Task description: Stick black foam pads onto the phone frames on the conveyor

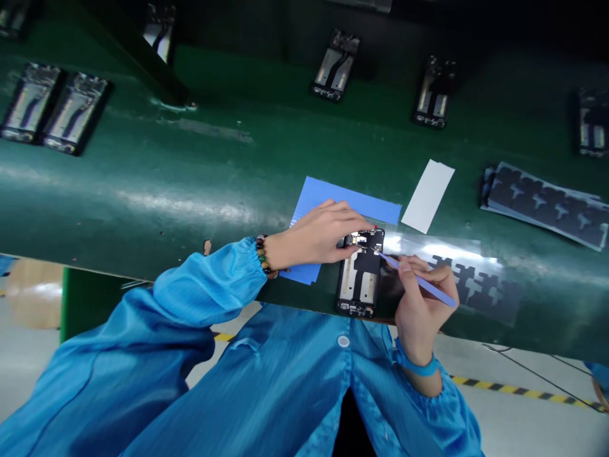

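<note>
An opened phone (358, 279) lies at the table's front edge, its inner parts facing up. My left hand (318, 235) reaches over its upper left corner, thumb and forefinger apart at the phone's top end. In my right hand (423, 298) is a pair of purple tweezers (428, 289), held like a pen. The tweezers' thin tip meets the upper part of the phone, next to a black sticker (368, 259). Beneath my left hand lies a blue sheet (354, 200). A clear film with black cut-out stickers (490, 289) rests beside my right hand.
Behind the sheet stretches the green table (214, 171). A white card (428, 197) and a stack of sticker sheets (547, 206) lie at the right. Several opened phones (336, 66) are spread along the back and left. A dark post (143, 57) rises at the back left.
</note>
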### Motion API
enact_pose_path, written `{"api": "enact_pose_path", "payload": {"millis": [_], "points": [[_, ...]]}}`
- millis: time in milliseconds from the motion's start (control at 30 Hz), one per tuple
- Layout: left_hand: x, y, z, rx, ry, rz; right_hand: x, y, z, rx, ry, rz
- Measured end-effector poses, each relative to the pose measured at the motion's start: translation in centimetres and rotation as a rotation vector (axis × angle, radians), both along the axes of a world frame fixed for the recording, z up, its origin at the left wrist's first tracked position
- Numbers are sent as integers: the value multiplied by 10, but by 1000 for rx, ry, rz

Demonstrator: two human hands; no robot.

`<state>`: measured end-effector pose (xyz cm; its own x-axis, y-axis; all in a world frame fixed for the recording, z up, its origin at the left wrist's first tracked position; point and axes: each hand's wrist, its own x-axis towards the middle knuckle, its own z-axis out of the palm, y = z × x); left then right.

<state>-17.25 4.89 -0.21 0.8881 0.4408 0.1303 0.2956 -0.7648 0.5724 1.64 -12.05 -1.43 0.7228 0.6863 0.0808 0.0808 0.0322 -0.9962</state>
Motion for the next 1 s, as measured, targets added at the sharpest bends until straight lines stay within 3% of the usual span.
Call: {"api": "enact_pose_path", "payload": {"millis": [333, 633, 1000], "points": [[0, 1, -3, -40, 4, 5, -7, 0, 7, 10, 56, -30], [0, 1, -3, -41, 1, 4, -7, 0, -1, -18, 29, -38], [0, 1, -3, 3, 2, -6, -7, -1, 1, -44, -6, -27]]}}
